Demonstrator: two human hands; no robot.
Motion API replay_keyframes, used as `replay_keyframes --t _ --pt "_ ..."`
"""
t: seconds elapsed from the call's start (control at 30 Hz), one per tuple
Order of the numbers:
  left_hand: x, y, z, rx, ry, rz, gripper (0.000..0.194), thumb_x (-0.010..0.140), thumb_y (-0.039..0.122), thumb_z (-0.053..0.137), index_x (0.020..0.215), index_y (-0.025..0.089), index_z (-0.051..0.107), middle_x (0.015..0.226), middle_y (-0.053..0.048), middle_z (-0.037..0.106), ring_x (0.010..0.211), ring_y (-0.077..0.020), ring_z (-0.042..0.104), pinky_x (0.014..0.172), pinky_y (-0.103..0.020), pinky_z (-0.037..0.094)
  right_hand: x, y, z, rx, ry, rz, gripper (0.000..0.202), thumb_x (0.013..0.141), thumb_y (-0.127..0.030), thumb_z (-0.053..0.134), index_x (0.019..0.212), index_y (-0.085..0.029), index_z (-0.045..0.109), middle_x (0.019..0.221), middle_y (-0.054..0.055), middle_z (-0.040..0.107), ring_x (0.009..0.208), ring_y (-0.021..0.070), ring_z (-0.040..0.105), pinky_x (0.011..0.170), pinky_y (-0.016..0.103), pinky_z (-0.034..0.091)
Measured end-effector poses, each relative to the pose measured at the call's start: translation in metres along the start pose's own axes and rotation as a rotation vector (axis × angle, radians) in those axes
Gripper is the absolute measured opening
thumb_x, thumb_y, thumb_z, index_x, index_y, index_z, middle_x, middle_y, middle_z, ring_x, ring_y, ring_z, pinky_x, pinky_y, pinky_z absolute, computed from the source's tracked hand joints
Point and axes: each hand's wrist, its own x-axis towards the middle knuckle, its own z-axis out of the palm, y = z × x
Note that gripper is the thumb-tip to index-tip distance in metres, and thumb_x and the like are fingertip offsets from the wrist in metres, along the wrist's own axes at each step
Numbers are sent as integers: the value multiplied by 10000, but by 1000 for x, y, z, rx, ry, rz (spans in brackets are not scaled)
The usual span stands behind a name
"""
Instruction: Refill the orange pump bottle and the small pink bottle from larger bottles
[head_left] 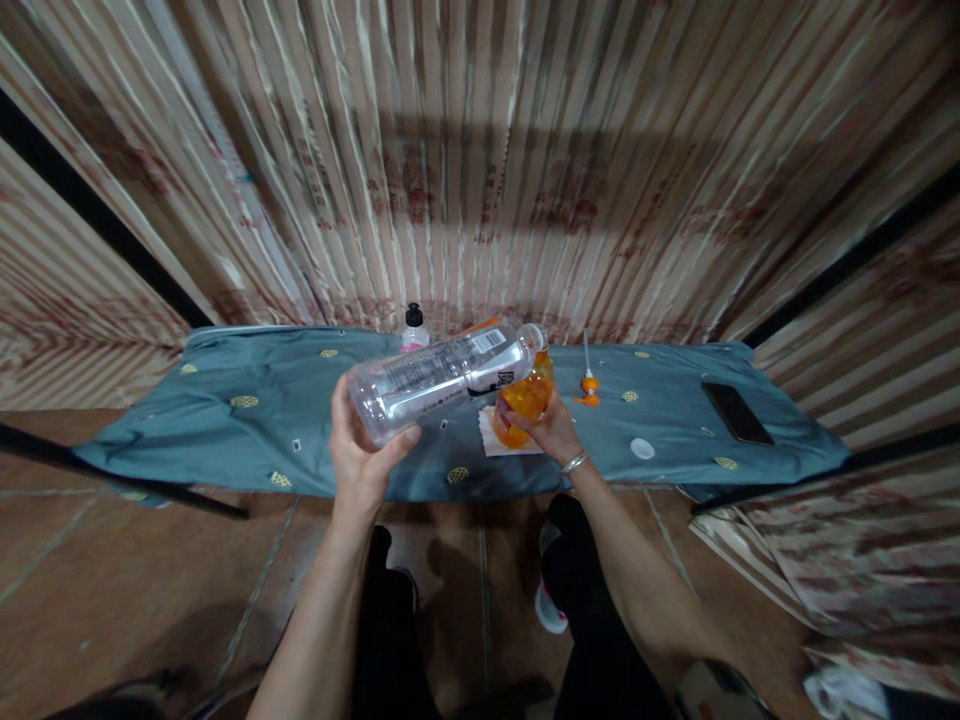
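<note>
While the left hand clamps the tilted clear plastic bottle near its base between thumb and fingers, head view | right hand curls round the amber bottle, beneath the clear mouth | orange pump head, teal patterned cloth.

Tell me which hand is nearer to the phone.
The right hand, left of the phone, around the orange bottle; the left hand, on the clear bottle, is farther left.

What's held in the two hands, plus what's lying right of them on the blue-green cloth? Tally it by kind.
Bottles: 2 (clear bottle, orange bottle)
Orange pump top: 1
White disc: 1
Dark phone-like slab: 1
Total: 5
</note>
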Motion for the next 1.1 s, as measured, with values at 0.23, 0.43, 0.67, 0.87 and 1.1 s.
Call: replay_keyframes --t 0.23,0.43,0.67,0.87,1.1 --pt "1 3 2 -34 1 -1 1108 669 730 1051 1593 312 606 1527 -129 728 1413 -403 747 1179 -561 664 1 0 -2 -22 4 15 644 636 -498 968 1174 -283 685 1142 92 895 1090 388 863 1017 607 705" --pt "1 2 0 -4 -7 1 1123 661 708 1063 1600 310 594 1545 -131 718 1439 -413 733 1220 -575 636 1 3 -2 -18 5 8 684 633 -508 973 1210 -275 689 1152 89 892 1088 372 856 1016 579 701" --pt "1 2 0 -2 -34 -7 1128 695 724 1040 1626 302 564 1564 -136 701 1464 -422 718 1210 -571 641 2 3 -2 -17 -3 -13 694 634 -536 972 1209 -261 697 1172 109 891 1110 384 855 1021 588 697" --pt "1 7 2 -12 -13 -19 1135 665 719 1057 1608 297 586 1559 -132 703 1459 -412 718 1219 -551 632 1 2 -2 -19 4 1 710 635 -573 967 1217 -274 690 1148 98 898 1079 392 858 985 604 701" --pt "2 14 4 -37 1 -28 1111 643 739 1056 1559 277 628 1525 -134 730 1426 -406 735 1211 -544 634 2 3 -3 -42 -16 -6 739 646 -582 964 1251 -255 693 1185 122 889 1126 394 849 1000 568 693"
